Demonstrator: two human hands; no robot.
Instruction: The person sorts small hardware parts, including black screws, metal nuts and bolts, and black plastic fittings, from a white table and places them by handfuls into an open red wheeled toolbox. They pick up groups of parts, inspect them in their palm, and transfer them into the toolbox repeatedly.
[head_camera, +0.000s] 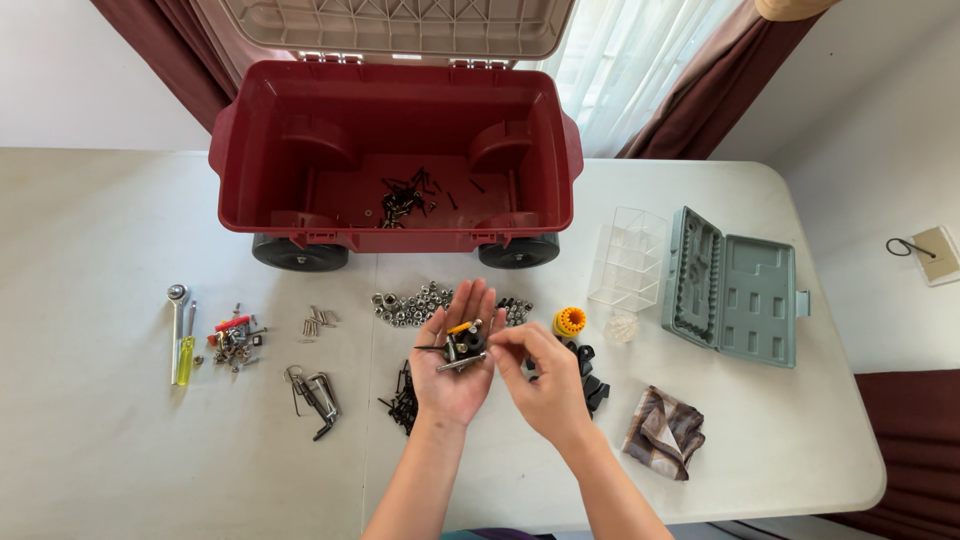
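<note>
metal bits (463, 345) heaped, indistinct, in left hand (455, 370)

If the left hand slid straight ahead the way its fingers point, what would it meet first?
Probably the pile of silver nuts just beyond the left hand fingertips, then the red toolbox wall; height above the table is unclear.

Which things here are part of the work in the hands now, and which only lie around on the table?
In hand:
- left hand, palm up
- small metal parts lying in it
- right hand, fingers at those parts

Lying about:
- red toolbox
- nuts
- grey case
- folded cloth
- hex keys
</note>
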